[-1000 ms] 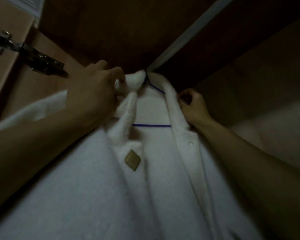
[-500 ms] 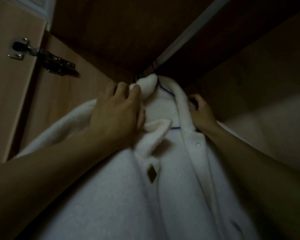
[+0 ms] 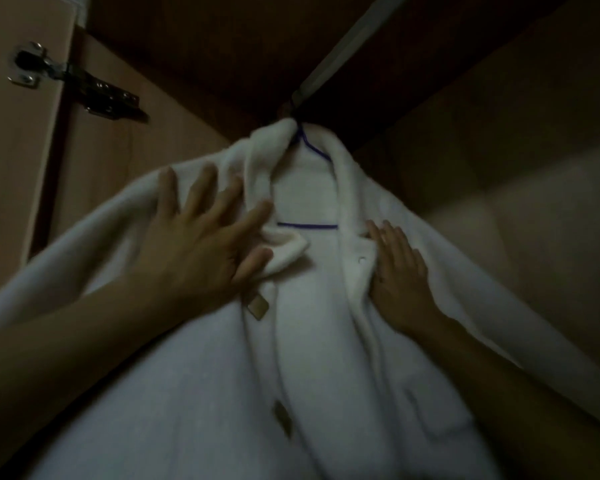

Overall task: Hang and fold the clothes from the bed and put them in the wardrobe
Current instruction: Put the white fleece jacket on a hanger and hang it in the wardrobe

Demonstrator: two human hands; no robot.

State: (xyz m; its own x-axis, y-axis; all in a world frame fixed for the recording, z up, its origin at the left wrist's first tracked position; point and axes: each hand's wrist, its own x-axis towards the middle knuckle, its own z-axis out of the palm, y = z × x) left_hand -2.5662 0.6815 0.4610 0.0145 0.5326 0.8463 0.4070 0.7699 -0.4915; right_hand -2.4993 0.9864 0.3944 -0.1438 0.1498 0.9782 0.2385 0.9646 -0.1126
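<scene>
Left hand [image 3: 201,251] let go of collar – both hands now flat, fingers spread, on white coat [image 3: 194,393]; right hand [image 3: 400,271] smoothing – coat hung

Up at the top left, a metal hinge [image 3: 73,83]: its bright plate sits screwed to the pale wooden door [image 3: 14,185], and its dark arm reaches right across the gap onto the brown side panel [image 3: 125,161]. The door stands open, its edge running down the left of the view. A sliver of white trim [image 3: 78,0] peeks in above it, right at the top edge. Overhead, a dark board [image 3: 205,46], deep in shadow. Across it, a grey metal rail [image 3: 347,46] slants down from the upper right towards the middle. Off to the right, a brown panel [image 3: 499,98], and below it a pale, blurred shape [image 3: 551,244], too dim to identify.
</scene>
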